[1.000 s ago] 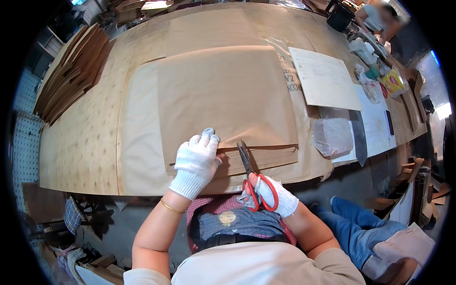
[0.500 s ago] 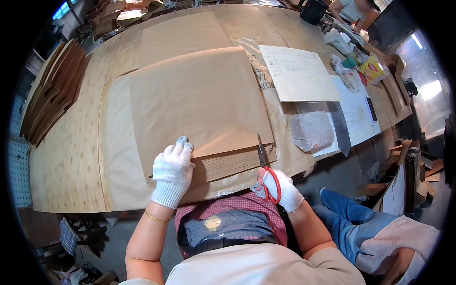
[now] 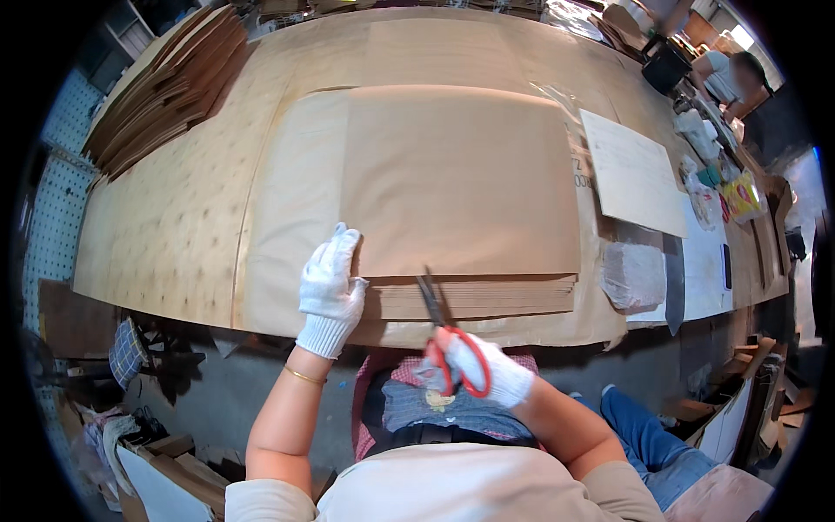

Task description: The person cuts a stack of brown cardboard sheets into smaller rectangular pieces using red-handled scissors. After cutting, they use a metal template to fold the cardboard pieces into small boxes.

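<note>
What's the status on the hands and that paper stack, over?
Left hand flat on brown paper stack. Right hand grips red-handled scissors, blades at stack's near edge. Nothing blocking.

A long counter [image 3: 174, 217] covered in brown paper dotted with small marks carries everything. In its middle lies a pile of large tan paper sheets [image 3: 461, 174], their near edges stepped just inside the counter's near edge. At the far left corner sits a stack of darker brown cardboard pieces [image 3: 165, 87]. To the right lie a white sheet [image 3: 631, 174], a clear plastic bag [image 3: 633, 274] and some small colourful items [image 3: 739, 196].
</note>
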Demonstrator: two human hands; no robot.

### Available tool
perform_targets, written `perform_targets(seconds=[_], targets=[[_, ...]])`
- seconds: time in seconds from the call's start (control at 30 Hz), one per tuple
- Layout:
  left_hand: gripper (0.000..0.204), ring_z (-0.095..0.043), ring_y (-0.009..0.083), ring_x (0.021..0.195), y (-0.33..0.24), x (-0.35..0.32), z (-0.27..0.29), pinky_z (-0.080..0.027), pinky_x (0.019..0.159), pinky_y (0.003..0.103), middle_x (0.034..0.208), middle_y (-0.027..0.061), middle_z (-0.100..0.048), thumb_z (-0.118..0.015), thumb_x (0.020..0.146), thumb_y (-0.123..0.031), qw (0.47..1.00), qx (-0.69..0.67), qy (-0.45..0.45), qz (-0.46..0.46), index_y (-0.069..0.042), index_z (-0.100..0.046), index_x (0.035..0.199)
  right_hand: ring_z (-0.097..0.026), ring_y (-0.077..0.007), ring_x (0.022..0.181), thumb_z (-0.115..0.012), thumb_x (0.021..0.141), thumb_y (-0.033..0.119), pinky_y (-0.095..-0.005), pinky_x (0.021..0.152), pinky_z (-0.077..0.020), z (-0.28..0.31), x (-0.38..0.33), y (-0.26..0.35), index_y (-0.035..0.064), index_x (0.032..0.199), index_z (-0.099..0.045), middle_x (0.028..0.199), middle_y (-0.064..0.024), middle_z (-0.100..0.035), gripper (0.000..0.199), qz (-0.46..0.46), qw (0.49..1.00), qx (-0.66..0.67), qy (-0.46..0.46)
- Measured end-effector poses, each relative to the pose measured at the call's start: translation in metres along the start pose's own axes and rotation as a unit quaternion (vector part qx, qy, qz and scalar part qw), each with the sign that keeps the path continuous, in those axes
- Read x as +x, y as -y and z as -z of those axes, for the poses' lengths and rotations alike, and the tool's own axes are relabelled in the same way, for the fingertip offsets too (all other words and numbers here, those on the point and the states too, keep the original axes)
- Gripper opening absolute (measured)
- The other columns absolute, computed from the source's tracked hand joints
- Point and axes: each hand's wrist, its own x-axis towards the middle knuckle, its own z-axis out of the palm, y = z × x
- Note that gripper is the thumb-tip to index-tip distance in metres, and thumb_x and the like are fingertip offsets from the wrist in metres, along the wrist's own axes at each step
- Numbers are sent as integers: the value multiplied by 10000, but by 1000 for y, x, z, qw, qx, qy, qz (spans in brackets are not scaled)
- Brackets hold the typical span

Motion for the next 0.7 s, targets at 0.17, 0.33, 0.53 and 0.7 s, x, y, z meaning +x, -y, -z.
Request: perform_targets(seconds=[0.17,0.33,0.53,0.7], targets=[[566,-642,356,1111,5,0,-4,-535,907,443,1322,190,-635,-709,662,-13,999,24,-9,-25,-73,-635,1220,-623,-213,628,-625,968,537,-351,484,-521,-63,55,7,65,804,-556,745,-77,-581,505,-29,996,81,-14],[568,-642,325,1088,-4,6,9,-519,914,434,1317,160,-646,-708,620,-21,995,81,-11,-58,-74,-653,1182,-590,-180,559,-638,984,453,-335,465,-490,-77,42,29,51,941,-575,733,-60,-601,409,-107,990,13,-95],[307,-665,313,952,-42,85,52,-530,796,374,1123,150,-713,-687,775,-10,871,-464,-59,151,-58,-709,1077,-607,-150,693,-611,987,392,-308,617,-495,-39,-25,25,64,1104,-626,801,-50,-621,349,91,991,-96,-3],[302,-649,220,1041,10,242,73,-508,999,319,1173,145,-670,-518,1022,-189,716,-665,-211,15,49,-604,1187,-569,-191,852,-455,985,670,-335,771,-469,7,-46,-1,49,903,-581,879,-81,-612,640,74,997,28,25]])
